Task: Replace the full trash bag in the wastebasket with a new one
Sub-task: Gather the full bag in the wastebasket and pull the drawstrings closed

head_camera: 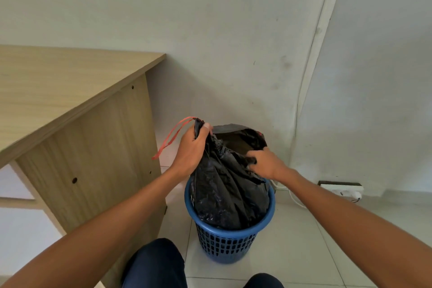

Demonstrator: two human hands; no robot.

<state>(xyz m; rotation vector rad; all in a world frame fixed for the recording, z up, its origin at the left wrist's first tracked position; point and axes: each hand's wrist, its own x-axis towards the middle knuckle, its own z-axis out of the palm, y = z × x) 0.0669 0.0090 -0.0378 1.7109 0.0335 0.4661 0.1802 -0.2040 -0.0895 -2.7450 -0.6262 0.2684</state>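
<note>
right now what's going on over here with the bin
A person is working the full black trash bag out of the blue wastebasket. The left hand grips the bag's gathered top, where a red drawstring hangs loose. The right hand pinches the bag's rim on the other side. The bag's lower part sits inside the basket, not yet lifted out.

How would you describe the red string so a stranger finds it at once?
Beside the light wooden desk stands a blue perforated plastic wastebasket holding a black plastic trash bag. The left hand grips the bag's gathered top; from it a thin red drawstring loop hangs toward the desk, bright beside the black bag.
</note>
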